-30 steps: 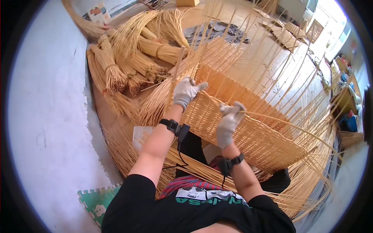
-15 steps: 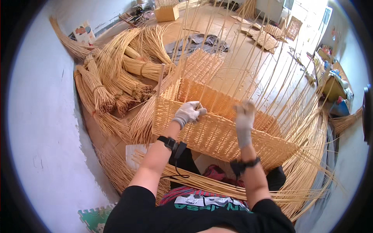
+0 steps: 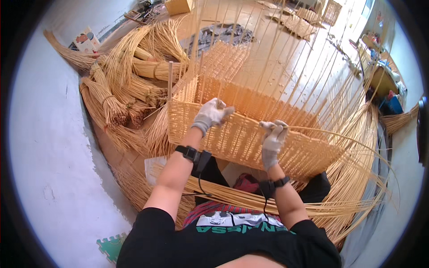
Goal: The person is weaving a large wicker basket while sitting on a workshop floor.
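I note the woven basket (image 3: 241,143) lying crosswise, long axis left to right, the right hand (image 3: 273,138) nearer the rightward-trailing strand (image 3: 319,130) and curled closed around it, the left hand (image 3: 211,114) half-curled at the near rim (image 3: 246,117), hold unclear.

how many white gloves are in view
2: one white glove on the left hand, the other glove on the right hand, both at the near rim of the wicker basket.

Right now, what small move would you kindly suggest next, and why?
Perhaps the right hand could draw the wicker strand snug along the near rim of the woven basket: it seems to grip the strand, its long end trailing rightward, while the left hand is at the rim.
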Available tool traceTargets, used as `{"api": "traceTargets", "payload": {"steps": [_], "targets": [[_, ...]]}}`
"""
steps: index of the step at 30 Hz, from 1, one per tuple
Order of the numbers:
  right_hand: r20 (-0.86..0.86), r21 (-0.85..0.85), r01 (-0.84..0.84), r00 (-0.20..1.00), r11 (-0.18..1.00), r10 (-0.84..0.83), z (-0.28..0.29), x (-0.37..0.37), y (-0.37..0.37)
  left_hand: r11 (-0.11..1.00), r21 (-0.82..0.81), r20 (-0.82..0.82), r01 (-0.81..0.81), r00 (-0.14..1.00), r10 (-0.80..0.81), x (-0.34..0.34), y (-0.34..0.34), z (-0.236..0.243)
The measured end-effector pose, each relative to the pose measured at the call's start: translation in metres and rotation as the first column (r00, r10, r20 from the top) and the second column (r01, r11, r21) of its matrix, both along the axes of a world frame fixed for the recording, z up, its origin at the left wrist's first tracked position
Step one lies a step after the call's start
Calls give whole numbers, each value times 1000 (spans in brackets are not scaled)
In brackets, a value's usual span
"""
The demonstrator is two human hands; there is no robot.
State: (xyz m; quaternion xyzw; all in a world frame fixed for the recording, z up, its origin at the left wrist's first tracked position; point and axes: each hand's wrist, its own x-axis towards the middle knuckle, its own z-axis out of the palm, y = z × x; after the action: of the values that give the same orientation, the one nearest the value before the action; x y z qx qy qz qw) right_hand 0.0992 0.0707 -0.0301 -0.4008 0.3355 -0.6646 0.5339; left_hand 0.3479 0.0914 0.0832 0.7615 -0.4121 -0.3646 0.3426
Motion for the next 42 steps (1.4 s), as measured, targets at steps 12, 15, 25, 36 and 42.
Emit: {"api": "traceTargets", "payload": {"steps": [12,15,25,36,42], "targets": [[-71,165,71,996,984,-60,17,-87,-35,899,-415,148,141,985,-86,-68,-9,-4],[-166,-4,95,982,995,-95,34,-61,-58,965,27,-98,260,962,-256,-82,-25,-9],[-247,-190,-60,969,980,11,128,-58,-62,993,-9,-25,116,993,-116,-88,-27,-21],[56,149,142,987,979,-152,3,-188,-43,866,-343,333,363,909,-249,-161,-50,-41],[-477,-255,67,859,965,-185,60,-135,-117,968,-14,32,251,967,-251,-197,-54,-34]]}}
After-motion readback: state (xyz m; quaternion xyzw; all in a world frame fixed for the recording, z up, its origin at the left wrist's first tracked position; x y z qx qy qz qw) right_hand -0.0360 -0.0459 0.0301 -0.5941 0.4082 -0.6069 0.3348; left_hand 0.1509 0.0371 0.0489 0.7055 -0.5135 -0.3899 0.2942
